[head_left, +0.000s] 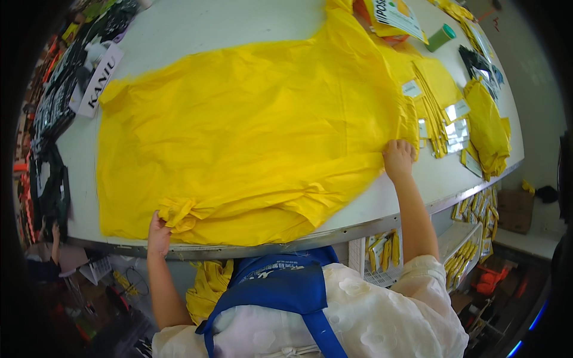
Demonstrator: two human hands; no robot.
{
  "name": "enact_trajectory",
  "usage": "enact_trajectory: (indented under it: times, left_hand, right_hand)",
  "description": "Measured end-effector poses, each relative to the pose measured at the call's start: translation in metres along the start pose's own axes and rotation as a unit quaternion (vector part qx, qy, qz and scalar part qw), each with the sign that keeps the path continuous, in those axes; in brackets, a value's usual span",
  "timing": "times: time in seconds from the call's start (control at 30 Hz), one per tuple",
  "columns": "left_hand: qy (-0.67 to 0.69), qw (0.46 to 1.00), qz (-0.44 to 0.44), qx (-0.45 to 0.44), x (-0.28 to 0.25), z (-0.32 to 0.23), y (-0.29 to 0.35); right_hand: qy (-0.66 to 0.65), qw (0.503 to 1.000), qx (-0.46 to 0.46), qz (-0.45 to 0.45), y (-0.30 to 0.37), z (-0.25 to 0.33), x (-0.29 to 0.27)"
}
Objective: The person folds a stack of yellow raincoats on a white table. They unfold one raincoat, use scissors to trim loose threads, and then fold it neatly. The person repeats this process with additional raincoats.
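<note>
A large, thin yellow raincoat (250, 119) lies spread and wrinkled across the white table (245, 27). My left hand (159, 235) is closed on a bunched end of it, which looks like a sleeve cuff, by the near edge of the table. Farther right, my right hand (399, 160) grips the raincoat's edge with the fingers curled over the cloth. Between my hands the near side of the raincoat sags in loose folds along the table edge. Its upper right part runs away toward the far side of the table.
Flat yellow packets (434, 113) with pale labels lie right of the raincoat, beside a folded yellow bundle (488, 128). A green-capped container (441, 37) stands at the far right. Dark packed garments (57, 107) and a white sign (101, 80) line the left. Below the table, white baskets (459, 250) hold yellow packets.
</note>
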State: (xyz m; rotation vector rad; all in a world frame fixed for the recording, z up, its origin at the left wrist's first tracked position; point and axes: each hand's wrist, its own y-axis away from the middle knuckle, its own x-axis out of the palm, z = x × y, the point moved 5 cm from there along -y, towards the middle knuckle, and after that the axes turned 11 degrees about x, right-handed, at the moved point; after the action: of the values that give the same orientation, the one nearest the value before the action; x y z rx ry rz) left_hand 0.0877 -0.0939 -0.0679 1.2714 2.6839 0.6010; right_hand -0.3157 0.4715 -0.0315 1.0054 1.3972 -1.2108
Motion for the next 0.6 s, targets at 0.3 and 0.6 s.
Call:
enact_trajectory:
  times: [0.3, 0.6]
  left_hand:
    - [0.086, 0.993, -0.028, 0.073, -0.003, -0.012, 0.006]
    - [0.038, 0.955, 0.106, 0.275, 0.112, -0.118, 0.063]
  right_hand:
    - [-0.180, 0.891, -0.317, 0.269, 0.184, 0.184, -0.024]
    - [-0.682, 0.415, 0.083, 0.597, 0.190, 0.345, -0.097]
